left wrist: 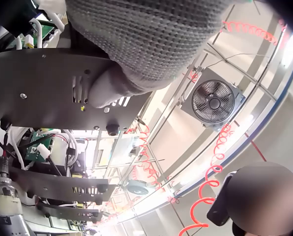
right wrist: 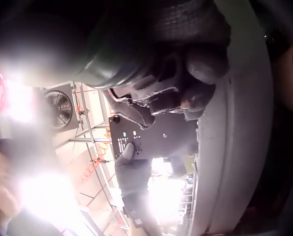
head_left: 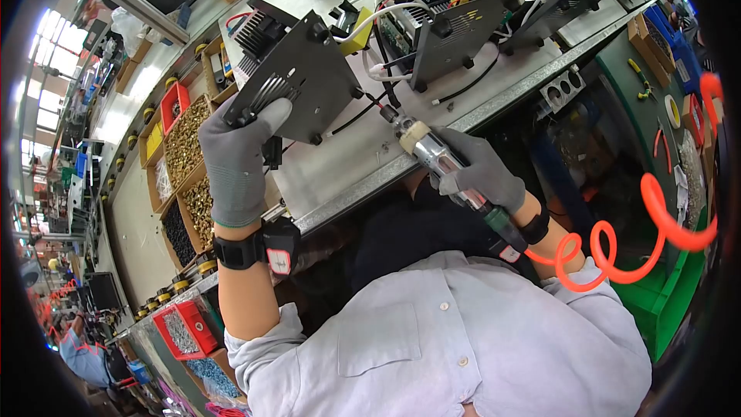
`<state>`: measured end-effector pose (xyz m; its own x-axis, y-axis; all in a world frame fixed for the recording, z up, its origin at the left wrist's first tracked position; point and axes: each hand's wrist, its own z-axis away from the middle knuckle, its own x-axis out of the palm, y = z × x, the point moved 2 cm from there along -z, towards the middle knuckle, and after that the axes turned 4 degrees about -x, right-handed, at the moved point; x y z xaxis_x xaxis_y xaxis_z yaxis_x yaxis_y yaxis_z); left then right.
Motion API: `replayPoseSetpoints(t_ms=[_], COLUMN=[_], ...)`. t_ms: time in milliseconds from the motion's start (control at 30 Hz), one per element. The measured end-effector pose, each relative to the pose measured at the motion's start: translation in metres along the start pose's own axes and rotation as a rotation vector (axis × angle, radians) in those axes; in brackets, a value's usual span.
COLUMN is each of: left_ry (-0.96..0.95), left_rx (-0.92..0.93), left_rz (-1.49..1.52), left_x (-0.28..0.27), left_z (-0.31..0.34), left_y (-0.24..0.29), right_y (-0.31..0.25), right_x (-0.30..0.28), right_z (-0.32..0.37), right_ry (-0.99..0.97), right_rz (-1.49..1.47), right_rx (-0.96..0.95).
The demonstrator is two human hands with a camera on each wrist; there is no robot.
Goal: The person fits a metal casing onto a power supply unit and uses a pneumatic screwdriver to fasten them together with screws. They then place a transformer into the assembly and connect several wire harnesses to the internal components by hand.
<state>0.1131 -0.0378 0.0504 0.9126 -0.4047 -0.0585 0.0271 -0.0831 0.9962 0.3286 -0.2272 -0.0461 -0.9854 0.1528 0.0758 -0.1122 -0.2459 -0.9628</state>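
In the head view my gloved left hand (head_left: 234,168) grips the edge of a tilted black metal panel (head_left: 320,69), its thumb flat on the face beside the vent slots. A finned black heat sink (head_left: 266,35) shows behind the panel, and small round feet stand at its corners. My gloved right hand (head_left: 488,171) wraps around an air screwdriver (head_left: 434,148). The bit points at the panel's lower right corner, close to the foot (head_left: 356,93) there. From the left wrist, the panel (left wrist: 43,93) spans the upper left, with the screwdriver (left wrist: 7,199) below its corner.
More units with black panels (head_left: 463,35) and white cables stand along the metal bench (head_left: 370,177). Boxes of brass-coloured fasteners (head_left: 185,143) lie at the left, with a red bin (head_left: 185,330) below. An orange coiled air hose (head_left: 602,251) hangs at the right.
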Motion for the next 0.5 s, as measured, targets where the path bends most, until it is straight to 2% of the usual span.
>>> replayPoseSetpoints(t_ms=[167, 267, 400, 467, 500], left_ry=[-0.019, -0.014, -0.018, 0.008, 0.02], left_rx=[-0.021, -0.031, -0.039, -0.053, -0.005], left_rz=[-0.078, -0.114, -0.208, -0.214, -0.192], left_x=[-0.001, 0.002, 0.004, 0.009, 0.012], left_z=[0.013, 0.021, 0.022, 0.027, 0.03], left_y=[0.007, 0.005, 0.001, -0.001, 0.0], right_y=[0.008, 0.004, 0.004, 0.0, -0.001], right_x=[0.002, 0.002, 0.001, -0.001, -0.001], right_z=[0.002, 0.003, 0.012, 0.022, 0.026], right_ry=[0.065, 0.015, 0.03, 0.017, 0.016], right_rz=[-0.121, -0.167, -0.074, -0.117, -0.114], right_rx=[-0.125, -0.076, -0.138, -0.057, -0.057])
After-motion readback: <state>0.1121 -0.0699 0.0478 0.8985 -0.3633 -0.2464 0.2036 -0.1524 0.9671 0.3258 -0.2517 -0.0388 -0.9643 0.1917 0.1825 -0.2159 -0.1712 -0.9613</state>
